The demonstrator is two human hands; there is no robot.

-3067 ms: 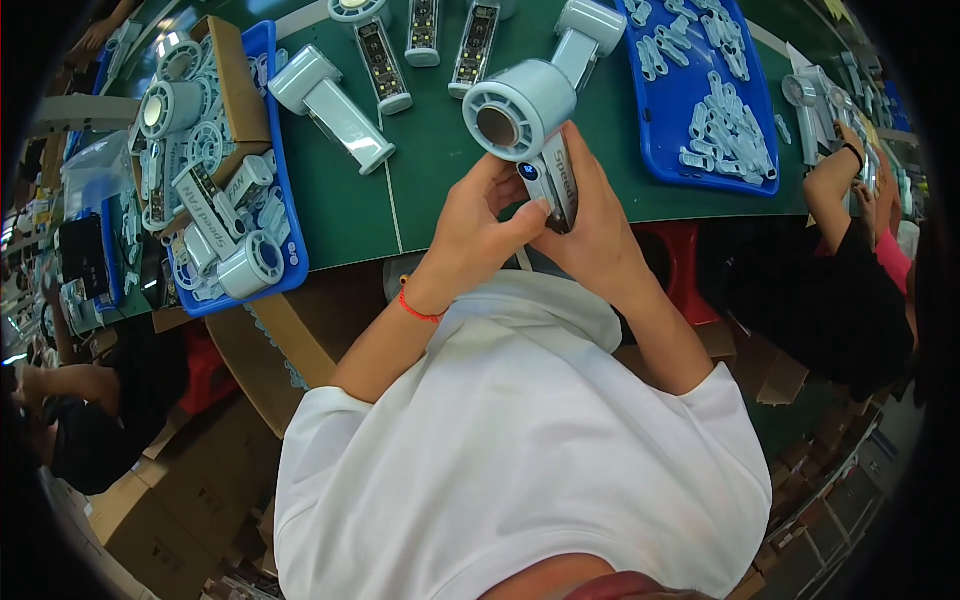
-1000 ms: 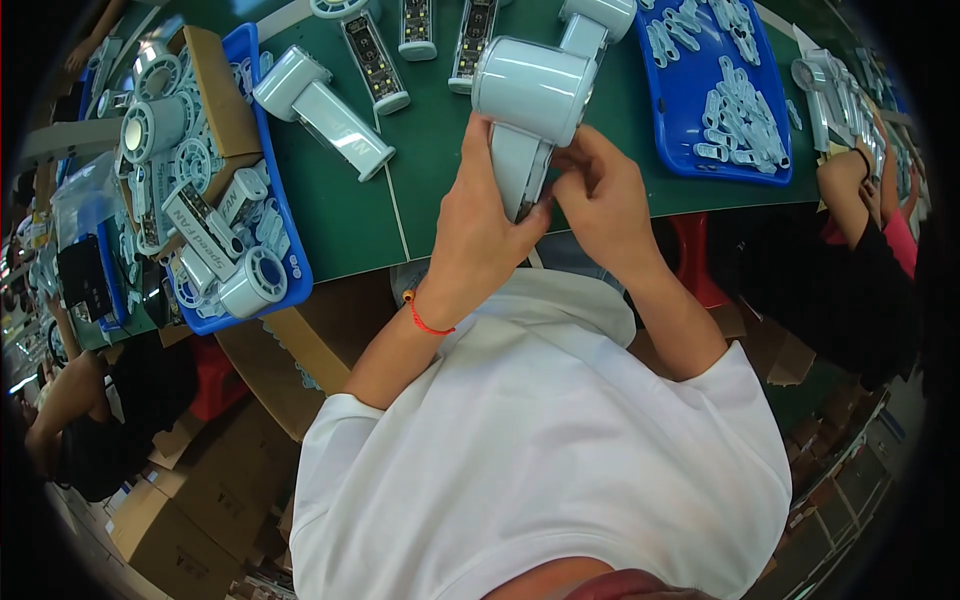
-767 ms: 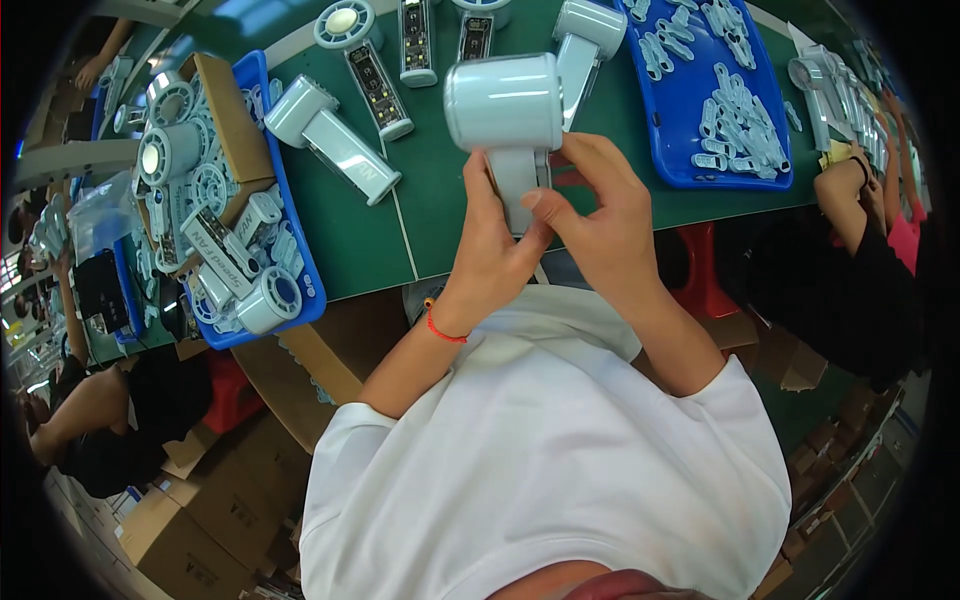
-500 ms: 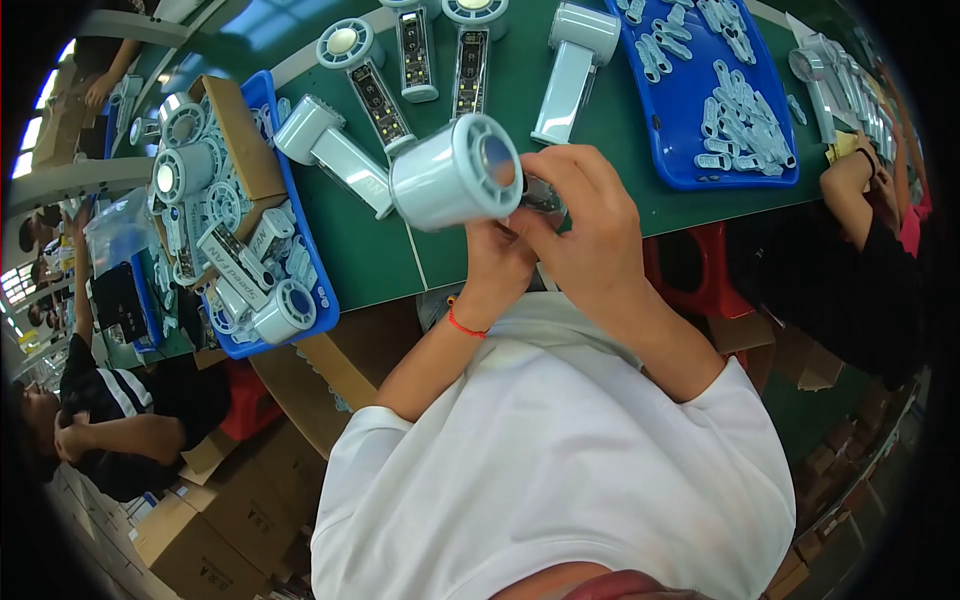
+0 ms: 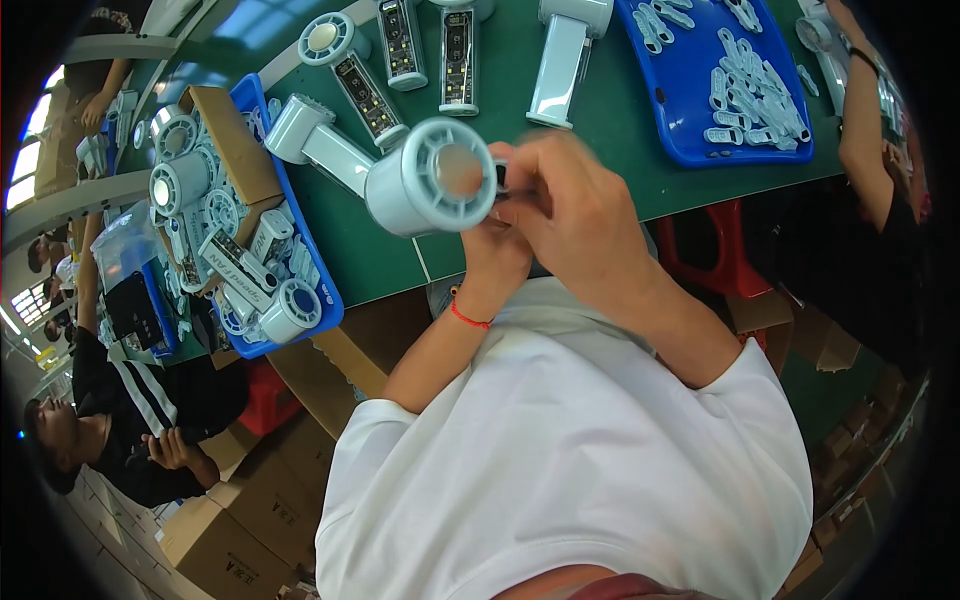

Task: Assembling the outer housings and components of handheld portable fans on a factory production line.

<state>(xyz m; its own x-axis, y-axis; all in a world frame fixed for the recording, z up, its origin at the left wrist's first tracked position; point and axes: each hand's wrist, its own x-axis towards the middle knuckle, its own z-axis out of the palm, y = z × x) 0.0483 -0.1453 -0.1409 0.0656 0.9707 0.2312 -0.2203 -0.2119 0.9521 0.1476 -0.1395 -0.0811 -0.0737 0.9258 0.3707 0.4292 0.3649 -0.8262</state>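
Note:
A pale blue handheld fan (image 5: 415,185) is held up over the front of the table, its round head toward the left. My left hand (image 5: 497,252) is closed around it from below, and the head hides part of the grip. At the handle side, my right hand (image 5: 575,215) has its fingers pinched together by a small dark part; motion blurs the fingertips, so what they hold is unclear. Behind lie a fan with a white handle (image 5: 335,155), three with bare circuit boards, such as one fan (image 5: 459,62), and another closed fan (image 5: 560,80).
At the left, a blue tray (image 5: 325,305) is heaped with fans and parts beside a cardboard flap (image 5: 235,145). Another blue tray (image 5: 665,100) holds small pale clips (image 5: 750,95). Co-workers sit at both sides. Red stools (image 5: 715,250) and cardboard boxes (image 5: 225,545) stand below the green table.
The fan has shifted slightly left and turned its grille more toward me. My right hand's fingers have moved and blurred. At the right, a co-worker's arm now reaches farther up.

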